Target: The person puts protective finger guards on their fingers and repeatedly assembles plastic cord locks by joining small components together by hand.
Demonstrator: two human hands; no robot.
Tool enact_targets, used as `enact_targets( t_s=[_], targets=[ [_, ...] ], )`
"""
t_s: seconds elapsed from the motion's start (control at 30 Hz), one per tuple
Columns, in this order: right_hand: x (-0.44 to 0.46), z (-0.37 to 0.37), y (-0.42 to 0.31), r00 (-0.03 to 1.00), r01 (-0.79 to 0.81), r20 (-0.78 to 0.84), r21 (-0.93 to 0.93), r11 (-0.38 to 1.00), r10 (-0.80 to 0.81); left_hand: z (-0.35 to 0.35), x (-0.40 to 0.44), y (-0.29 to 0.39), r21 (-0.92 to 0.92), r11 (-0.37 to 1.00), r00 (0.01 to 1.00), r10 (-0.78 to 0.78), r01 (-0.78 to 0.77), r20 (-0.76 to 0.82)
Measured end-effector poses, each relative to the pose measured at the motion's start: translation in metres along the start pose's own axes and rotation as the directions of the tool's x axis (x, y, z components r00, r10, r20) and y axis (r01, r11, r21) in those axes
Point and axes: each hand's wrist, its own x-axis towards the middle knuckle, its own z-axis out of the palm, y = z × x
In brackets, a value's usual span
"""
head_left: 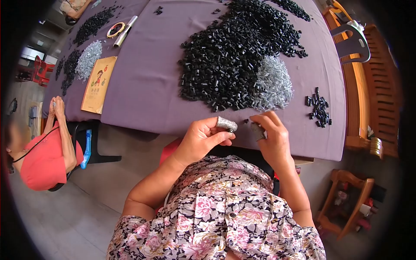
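My left hand is over the table's near edge, its index finger wrapped in a silvery-grey covering. Between its thumb and index finger it pinches a small black tubular piece. Just to the right, my right hand has its fingers curled and a grey wrap around the thumb. Whatever its fingertips may hold is too small to make out. A loose black piece shows beside the right index fingertip. Beyond both hands lies a large heap of black tubular pieces, bordered on its right by a pile of shiny clear-silver small parts.
A small cluster of black pieces lies right on the purple tablecloth. At left are a yellow booklet, a tape roll and another silvery pile. A person in red sits left. A wooden stool stands lower right.
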Motion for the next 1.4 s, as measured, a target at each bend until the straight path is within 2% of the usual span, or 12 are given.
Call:
enact_targets(
  t_s=[0.2,0.3,0.4,0.6,0.7,0.8,0.9,0.97,1.0,1.17,1.3,1.4],
  targets=[
    [0.012,0.015,-0.003,0.996,0.087,0.038,-0.138,0.987,-0.083,0.003,0.002,0.0,0.033,0.999,1.0,0.008,-0.007,-0.02],
    [0.016,0.014,-0.003,0.995,-0.007,0.095,-0.146,0.989,0.021,0.004,0.001,-0.002,0.029,1.0,0.999,0.006,-0.005,-0.036],
    [0.016,0.012,-0.005,0.994,-0.035,0.099,-0.173,0.984,0.052,0.005,0.003,-0.002,0.045,0.999,0.999,0.005,-0.003,-0.038],
    [0.011,0.013,-0.001,0.997,-0.045,0.047,-0.178,0.983,0.054,0.009,0.003,-0.001,0.064,0.998,0.999,0.017,-0.014,-0.045],
    [0.009,0.015,0.003,1.0,0.024,0.006,-0.185,0.983,-0.023,0.011,0.003,-0.001,0.065,0.998,0.998,0.015,-0.011,-0.059],
    [0.004,0.016,0.008,0.999,-0.017,-0.036,0.036,0.999,0.018,0.014,0.002,-0.002,0.079,0.997,0.998,0.009,-0.003,-0.069],
    [-0.002,0.005,0.003,0.994,-0.109,0.043,0.326,0.939,0.1,0.019,0.003,-0.004,0.18,0.984,0.998,0.01,0.001,-0.057],
    [-0.003,0.001,0.0,0.998,-0.069,0.042,0.427,0.901,0.056,0.021,0.004,-0.004,0.305,0.952,0.999,-0.013,0.026,-0.046],
    [-0.003,0.0,-0.001,0.999,-0.05,0.038,0.476,0.878,0.036,0.023,0.005,-0.003,0.293,0.955,0.999,-0.022,0.033,-0.04],
    [-0.004,-0.001,-0.001,0.99,-0.116,0.125,0.486,0.866,0.063,0.027,0.008,-0.005,0.274,0.961,0.999,-0.028,0.033,-0.02],
    [-0.004,-0.002,-0.003,0.987,-0.133,0.144,0.447,0.885,0.076,0.032,0.006,-0.001,0.404,0.914,0.999,-0.023,0.031,-0.024],
    [-0.004,-0.006,-0.007,0.991,-0.082,0.128,0.309,0.948,0.044,0.034,0.006,0.004,0.501,0.865,1.0,0.013,-0.004,-0.013]
  ],
)
